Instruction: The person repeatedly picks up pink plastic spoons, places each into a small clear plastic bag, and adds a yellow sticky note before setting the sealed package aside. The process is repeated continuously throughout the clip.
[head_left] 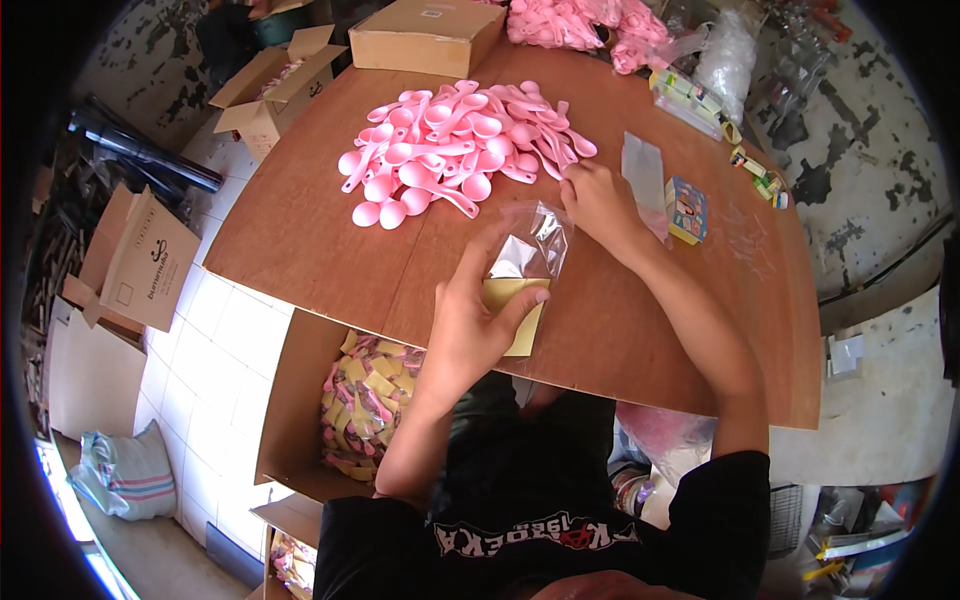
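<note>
Between the thumb and fingers of my left hand [478,310] is a clear plastic bag [548,245] with a pale yellow card [527,338] at its lower part. The bag lies over the wooden table, its open-looking end pointing away from me. My right hand [603,205] is at the right edge of a heap of pink scoop spoons [430,150], its curled fingertips closed at a pink spoon [583,145]; the exact grip is partly hidden by the fingers.
On the table [320,230] are a flat stack of clear bags [643,165], a small blue-yellow box [687,210] and tape rolls [757,172]. Farther back stand a closed carton [428,38] and bagged pink spoons [570,22]. Below the front edge, an open carton [290,400] holds filled packets [375,395].
</note>
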